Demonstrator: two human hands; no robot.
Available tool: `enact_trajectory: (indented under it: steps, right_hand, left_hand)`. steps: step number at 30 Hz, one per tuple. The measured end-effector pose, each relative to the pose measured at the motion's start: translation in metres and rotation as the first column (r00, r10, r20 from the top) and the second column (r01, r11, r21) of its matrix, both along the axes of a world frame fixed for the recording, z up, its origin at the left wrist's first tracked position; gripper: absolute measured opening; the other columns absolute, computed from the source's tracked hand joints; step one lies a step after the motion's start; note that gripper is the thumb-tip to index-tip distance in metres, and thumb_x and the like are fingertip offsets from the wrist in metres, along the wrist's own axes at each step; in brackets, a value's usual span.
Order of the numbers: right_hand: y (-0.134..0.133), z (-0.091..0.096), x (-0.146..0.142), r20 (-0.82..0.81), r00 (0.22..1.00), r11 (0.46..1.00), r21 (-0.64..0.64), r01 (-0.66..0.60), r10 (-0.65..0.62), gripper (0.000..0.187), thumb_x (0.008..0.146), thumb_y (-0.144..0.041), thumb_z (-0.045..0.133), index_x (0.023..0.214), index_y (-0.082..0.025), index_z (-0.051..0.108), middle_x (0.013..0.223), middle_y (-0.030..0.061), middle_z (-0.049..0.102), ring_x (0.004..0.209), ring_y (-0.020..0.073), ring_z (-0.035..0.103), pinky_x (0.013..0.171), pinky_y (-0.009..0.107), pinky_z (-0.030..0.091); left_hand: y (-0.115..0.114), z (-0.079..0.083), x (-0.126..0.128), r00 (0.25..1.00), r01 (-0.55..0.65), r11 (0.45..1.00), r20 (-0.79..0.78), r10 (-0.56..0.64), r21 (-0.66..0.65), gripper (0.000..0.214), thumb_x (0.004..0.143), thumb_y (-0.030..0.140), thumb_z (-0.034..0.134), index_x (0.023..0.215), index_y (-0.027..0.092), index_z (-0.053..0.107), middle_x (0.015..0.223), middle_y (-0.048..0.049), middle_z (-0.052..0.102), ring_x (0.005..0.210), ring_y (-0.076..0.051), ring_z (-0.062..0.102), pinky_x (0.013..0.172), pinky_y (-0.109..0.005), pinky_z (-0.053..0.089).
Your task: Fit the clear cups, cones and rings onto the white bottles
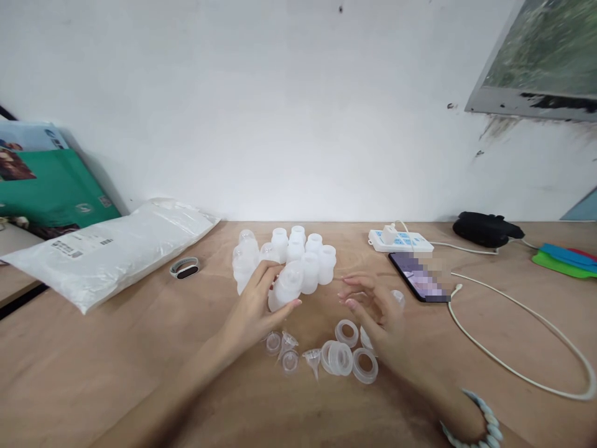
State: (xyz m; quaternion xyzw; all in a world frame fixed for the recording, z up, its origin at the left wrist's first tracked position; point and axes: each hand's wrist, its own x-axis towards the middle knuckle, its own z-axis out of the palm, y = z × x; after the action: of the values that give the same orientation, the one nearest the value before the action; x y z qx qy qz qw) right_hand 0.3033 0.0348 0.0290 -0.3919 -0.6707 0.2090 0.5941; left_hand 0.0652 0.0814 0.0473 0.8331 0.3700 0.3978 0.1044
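My left hand [259, 297] is closed around a small white translucent bottle [288, 283] with a domed top, held tilted in front of the other bottles. My right hand [373, 305] is off to the right, its fingers curved and apart with nothing visible between them. Behind the left hand stand several open-necked white bottles [326, 261] and several with clear domed caps [247, 238]. Below the hands lie translucent rings [365, 366], clear funnel-shaped pieces [313, 359] and small round clear pieces [290, 361]. A clear cap [398, 298] shows just beyond the right hand.
On the left are a white plastic mailing bag [121, 242] and a fitness band [185, 268]. To the right lie a phone [420, 280], a power strip [401, 240], a looping white cable [527, 305], a black object [485, 228] and coloured flat pieces [564, 258]. A white wall [289, 124] rises behind.
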Motion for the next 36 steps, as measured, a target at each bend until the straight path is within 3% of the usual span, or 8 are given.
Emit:
enact_trajectory:
  steps: [7, 11, 17, 20, 24, 28, 31, 36]
  right_hand:
    - [-0.003, 0.002, -0.003, 0.075, 0.997, 1.0, 0.014, 0.003, -0.004, 0.016, 0.093, -0.017, 0.058, 0.106, -0.025, 0.063, 0.109, 0.0063, 0.061, 0.084, 0.016, 0.068, 0.073, 0.031, 0.061]
    - [-0.003, 0.002, -0.003, 0.093, 0.996, 1.0, 0.016, -0.006, 0.004, 0.014, 0.093, -0.016, 0.058, 0.103, -0.024, 0.063, 0.109, 0.0063, 0.061, 0.084, 0.0159, 0.067, 0.072, 0.03, 0.061]
    - [-0.002, 0.002, -0.001, 0.167, 0.986, 0.999, 0.044, 0.013, -0.021, 0.009, 0.093, -0.018, 0.058, 0.097, -0.023, 0.065, 0.107, 0.0081, 0.063, 0.093, 0.02, 0.066, 0.072, 0.031, 0.061]
    - [-0.002, 0.003, -0.001, 0.195, 0.981, 0.998, 0.057, 0.014, -0.025, 0.009, 0.093, -0.019, 0.057, 0.095, -0.023, 0.065, 0.106, 0.0087, 0.064, 0.092, 0.0205, 0.066, 0.071, 0.032, 0.06]
    - [-0.002, 0.004, -0.001, 0.203, 0.979, 0.998, 0.058, 0.014, -0.025, 0.009, 0.094, -0.02, 0.056, 0.094, -0.023, 0.065, 0.105, 0.0091, 0.065, 0.091, 0.0215, 0.066, 0.07, 0.034, 0.06]
    - [-0.002, 0.004, -0.001, 0.211, 0.977, 0.998, 0.055, 0.024, -0.035, 0.009, 0.094, -0.022, 0.056, 0.093, -0.023, 0.065, 0.105, 0.0091, 0.065, 0.09, 0.0219, 0.066, 0.069, 0.035, 0.06]
    - [-0.002, 0.004, 0.0, 0.225, 0.974, 0.998, 0.053, 0.025, -0.036, 0.009, 0.094, -0.022, 0.056, 0.094, -0.023, 0.065, 0.105, 0.0092, 0.064, 0.088, 0.0211, 0.066, 0.069, 0.035, 0.06]
    - [-0.002, 0.004, 0.001, 0.241, 0.969, 0.998, 0.058, 0.034, -0.047, 0.008, 0.094, -0.021, 0.056, 0.092, -0.022, 0.064, 0.106, 0.009, 0.064, 0.091, 0.0216, 0.066, 0.07, 0.035, 0.059]
  left_hand:
    - [0.001, 0.002, 0.0, 0.99, -0.069, 0.997, 0.125, 0.067, 0.016, 0.026, 0.089, 0.031, 0.065, 0.109, 0.023, 0.052, 0.112, -0.0052, 0.053, 0.104, -0.022, 0.058, 0.082, -0.035, 0.057]
    - [0.003, -0.005, -0.001, 0.997, -0.062, 0.994, 0.039, 0.059, 0.085, 0.03, 0.09, 0.032, 0.065, 0.115, 0.023, 0.049, 0.114, -0.0063, 0.053, 0.105, -0.023, 0.059, 0.087, -0.038, 0.056]
    - [0.008, -0.021, -0.002, 0.996, -0.035, 0.999, -0.081, 0.033, -0.027, 0.036, 0.091, 0.036, 0.063, 0.121, 0.025, 0.045, 0.117, -0.0074, 0.057, 0.103, -0.026, 0.063, 0.084, -0.042, 0.057]
    - [0.01, -0.023, -0.004, 0.994, -0.081, 0.997, -0.079, 0.081, 0.001, 0.04, 0.091, 0.037, 0.061, 0.124, 0.025, 0.043, 0.116, -0.0074, 0.057, 0.097, -0.024, 0.066, 0.079, -0.04, 0.059]
    - [0.01, -0.024, -0.005, 0.977, -0.16, 0.983, -0.125, 0.171, 0.094, 0.051, 0.092, 0.041, 0.058, 0.134, 0.023, 0.036, 0.124, -0.0117, 0.055, 0.087, -0.023, 0.068, 0.063, -0.035, 0.059]
    - [0.011, -0.027, -0.008, 0.944, -0.213, 0.934, -0.186, 0.273, 0.288, 0.06, 0.092, 0.047, 0.055, 0.14, 0.019, 0.032, 0.127, -0.0166, 0.052, 0.081, -0.025, 0.069, 0.055, -0.034, 0.057]
    - [0.014, -0.028, -0.011, 0.93, -0.228, 0.872, -0.168, 0.327, 0.434, 0.065, 0.091, 0.046, 0.058, 0.143, 0.017, 0.031, 0.124, -0.018, 0.052, 0.086, -0.027, 0.067, 0.061, -0.036, 0.058]
    - [0.02, -0.028, -0.018, 0.938, -0.142, 0.784, -0.17, 0.301, 0.604, 0.071, 0.09, 0.041, 0.063, 0.146, 0.019, 0.026, 0.127, -0.0194, 0.047, 0.111, -0.034, 0.057, 0.089, -0.048, 0.054]
